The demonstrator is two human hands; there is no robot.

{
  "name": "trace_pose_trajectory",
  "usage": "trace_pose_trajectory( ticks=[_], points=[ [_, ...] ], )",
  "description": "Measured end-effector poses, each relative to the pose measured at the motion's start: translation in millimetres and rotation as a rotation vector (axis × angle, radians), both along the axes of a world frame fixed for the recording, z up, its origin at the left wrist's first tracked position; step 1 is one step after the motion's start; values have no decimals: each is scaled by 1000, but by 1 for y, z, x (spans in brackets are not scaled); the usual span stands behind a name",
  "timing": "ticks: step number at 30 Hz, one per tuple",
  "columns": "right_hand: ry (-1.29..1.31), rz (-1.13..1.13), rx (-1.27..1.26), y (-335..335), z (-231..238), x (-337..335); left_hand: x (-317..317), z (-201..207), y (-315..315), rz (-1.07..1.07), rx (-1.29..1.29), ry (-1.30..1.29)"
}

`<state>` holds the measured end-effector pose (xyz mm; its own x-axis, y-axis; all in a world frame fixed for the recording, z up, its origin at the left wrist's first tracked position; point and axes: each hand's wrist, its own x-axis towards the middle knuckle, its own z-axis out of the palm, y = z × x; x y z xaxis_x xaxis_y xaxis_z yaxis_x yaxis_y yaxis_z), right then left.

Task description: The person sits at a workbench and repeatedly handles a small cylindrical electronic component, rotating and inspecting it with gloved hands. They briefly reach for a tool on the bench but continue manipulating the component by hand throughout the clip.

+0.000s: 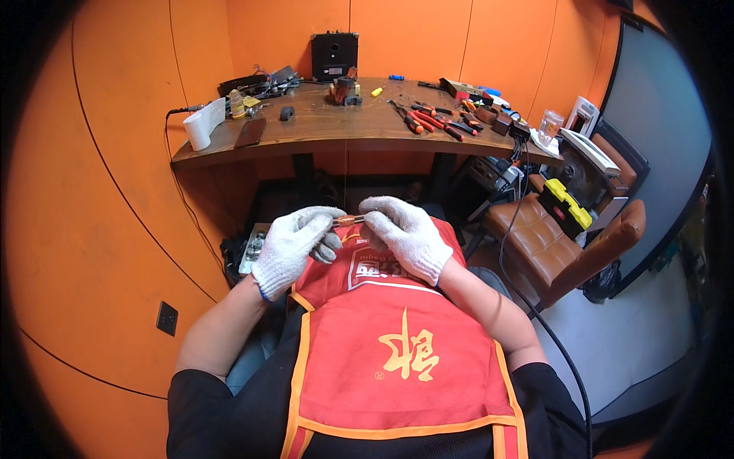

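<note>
In front of my chest, both hands wear white knitted gloves. A thin rod-like piece (349, 220), coppery orange in the middle with darker ends, spans the gap between them. My left hand (293, 243) pinches one end with thumb and forefinger, the other fingers curled in. The opposite end is gripped by my right hand (405, 239). The piece is too small to tell its exact kind. Below the hands a red apron (397, 336) with orange edging covers my lap.
A wooden desk (329, 126) stands ahead, bearing red-handled pliers (424, 121), a paper roll (199, 131), a clamp-like device (344, 90) and a black box (334, 56). At right, a brown chair (527, 233) holds a yellow-and-black toolbox (566, 205). A black cable (552, 340) runs along my right side.
</note>
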<state>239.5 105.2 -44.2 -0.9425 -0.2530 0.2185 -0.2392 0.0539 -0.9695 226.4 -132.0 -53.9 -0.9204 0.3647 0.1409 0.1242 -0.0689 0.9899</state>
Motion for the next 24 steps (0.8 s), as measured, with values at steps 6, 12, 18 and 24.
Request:
trace_pose_trajectory(
  ticks=[6,12,18,24],
  points=[
    [-64,53,29,0,9,-10,-4,-6,5,56,-2,204],
    [95,22,131,-2,9,-21,-11,-4,-6,0,59,-66],
    [423,-46,264,-8,4,-25,-17,-5,-12,-30,179,-88],
    [-50,31,45,-4,8,-21,-15,-6,-7,79,90,99]
  ],
)
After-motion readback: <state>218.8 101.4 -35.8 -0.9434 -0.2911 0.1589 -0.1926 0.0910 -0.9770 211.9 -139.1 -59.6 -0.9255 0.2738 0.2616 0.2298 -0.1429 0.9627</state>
